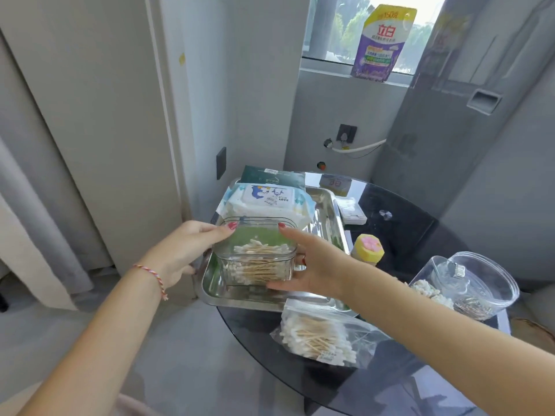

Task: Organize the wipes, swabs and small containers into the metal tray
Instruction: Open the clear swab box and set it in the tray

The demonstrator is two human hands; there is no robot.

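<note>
A rectangular shiny metal tray (240,292) sits at the left edge of a round dark glass table (399,205), and everything else is easiest placed against that tray. Both hands are clamped on a clear square plastic box of wooden-stemmed cotton swabs (255,259), which stands in the tray's near end; the left hand (183,250) grips the box's left side with a fingertip on its upper rim, a braided red-and-yellow thread bracelet (150,276) on that wrist; the right hand (315,265) holds the right side, forefinger on the top rim and thumb low against the front corner. Just behind the box, further along the tray, lies a soft white pack of baby wipes with a blue label (267,202); behind that again, at the tray's far end, a flat dark green packet (273,178) shows in part.

Off the tray's near right corner lies a clear zip bag of cotton swabs (318,337), its top edge touching the tray's rim; to the tray's right stands a small bottle with a yellow cap and pink top (368,247), and further right a round clear plastic tub lying tilted with swabs inside (462,283); beside the tray's far right edge rests a small flat white box (351,210). Well beyond the tray, a purple and yellow detergent pouch (381,43) stands on the window sill.
</note>
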